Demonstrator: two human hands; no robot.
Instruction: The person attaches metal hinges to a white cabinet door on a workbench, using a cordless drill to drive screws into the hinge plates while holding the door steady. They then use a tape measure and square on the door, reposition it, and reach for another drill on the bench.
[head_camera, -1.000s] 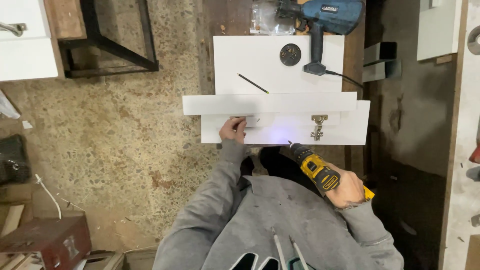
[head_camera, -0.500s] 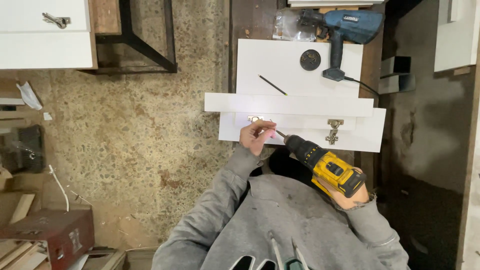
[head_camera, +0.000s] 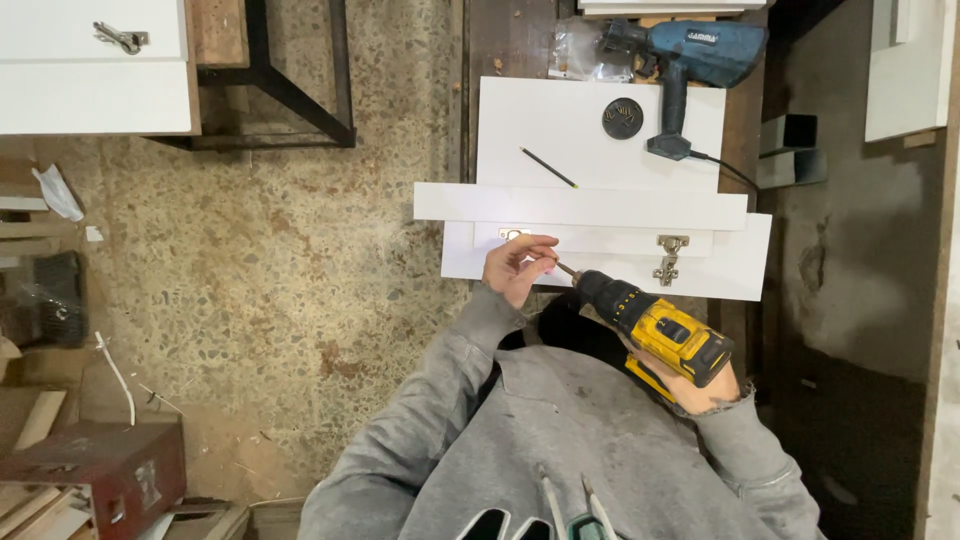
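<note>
My right hand (head_camera: 700, 392) is wrapped tight around the grip of the yellow cordless drill (head_camera: 655, 330), which points its bit toward the near edge of the white panel (head_camera: 610, 275). My left hand (head_camera: 516, 268) is curled closed at that same edge, fingertips pinching something small at the tip of the bit; I cannot tell what it is. Just beyond my left hand, a metal hinge (head_camera: 514, 235) sits on the panel, and a second hinge (head_camera: 669, 258) lies farther along it, beside the drill's nose. A long white strip (head_camera: 580, 206) lies across the panel's far side. Beyond the strip, on another white board (head_camera: 560, 130), rest a thin pencil (head_camera: 548, 167), a round black disc (head_camera: 622, 118) and a blue corded power tool (head_camera: 690, 60).
</note>
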